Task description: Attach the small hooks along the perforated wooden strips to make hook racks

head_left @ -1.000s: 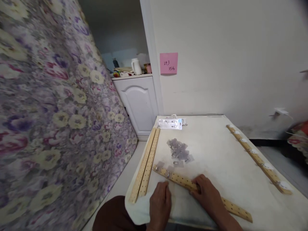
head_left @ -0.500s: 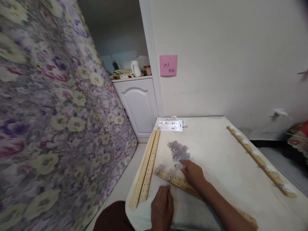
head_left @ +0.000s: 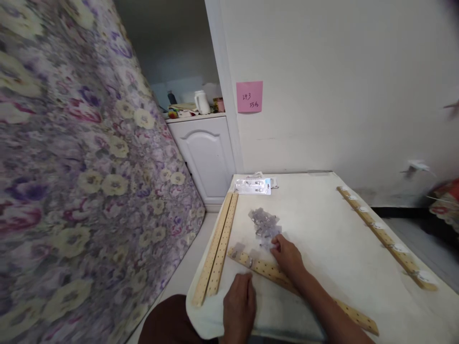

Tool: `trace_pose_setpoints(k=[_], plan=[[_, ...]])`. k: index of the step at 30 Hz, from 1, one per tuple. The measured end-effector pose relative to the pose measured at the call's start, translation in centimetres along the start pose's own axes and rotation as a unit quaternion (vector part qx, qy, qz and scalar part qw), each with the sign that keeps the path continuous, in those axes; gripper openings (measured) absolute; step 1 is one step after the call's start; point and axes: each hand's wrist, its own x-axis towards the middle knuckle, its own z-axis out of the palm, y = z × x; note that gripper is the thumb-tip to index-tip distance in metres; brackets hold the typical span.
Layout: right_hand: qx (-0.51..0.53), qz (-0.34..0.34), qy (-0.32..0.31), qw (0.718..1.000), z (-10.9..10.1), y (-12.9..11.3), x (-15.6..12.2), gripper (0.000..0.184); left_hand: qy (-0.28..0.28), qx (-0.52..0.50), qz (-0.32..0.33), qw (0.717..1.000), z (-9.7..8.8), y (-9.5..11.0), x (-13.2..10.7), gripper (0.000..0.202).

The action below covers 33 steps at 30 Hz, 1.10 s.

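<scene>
My right hand [head_left: 289, 255] is at the near right edge of a pile of small clear plastic packets [head_left: 264, 222] with metal bits inside. Its thumb and fingers are pinched; whatever is between them is too small to make out. Beneath that wrist runs a pale wooden strip with holes [head_left: 265, 270], lying slantwise. Two clear pieces with metal parts, one of them a clear packet [head_left: 251, 260], sit at the strip's left end. Close to the table's front edge, my left hand [head_left: 239, 303] rests in a loose fist, with no object showing in it.
Two more perforated wooden strips [head_left: 218, 248] lie side by side along the table's left edge. On the right, a wooden strip [head_left: 387, 241] carries several white round pieces. A clear blister pack [head_left: 253, 186] lies at the back. A floral curtain [head_left: 89, 181] hangs to the left.
My right hand's fingers have drawn in slightly at the edge of the pile. My left hand stays in nearly the same place, and the view has shifted a little.
</scene>
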Motion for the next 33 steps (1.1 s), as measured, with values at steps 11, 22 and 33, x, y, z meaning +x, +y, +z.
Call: trace_pose_setpoints(k=[11,22,33], plan=[[0.358,0.0,-0.129,0.925,-0.6,1.1,0.4,0.035,-0.024,0.005,-0.007,1.0,0.2,0.0,-0.4,0.02],[0.264,-0.075,-0.205,0.94,0.3,0.7,-0.5,0.021,-0.017,0.002,-0.015,1.0,1.0,1.4,-1.4,0.026],[0.192,-0.091,-0.184,0.96,0.2,1.0,-0.9,0.032,-0.024,0.051,0.016,0.998,1.7,2.0,-1.7,0.04]])
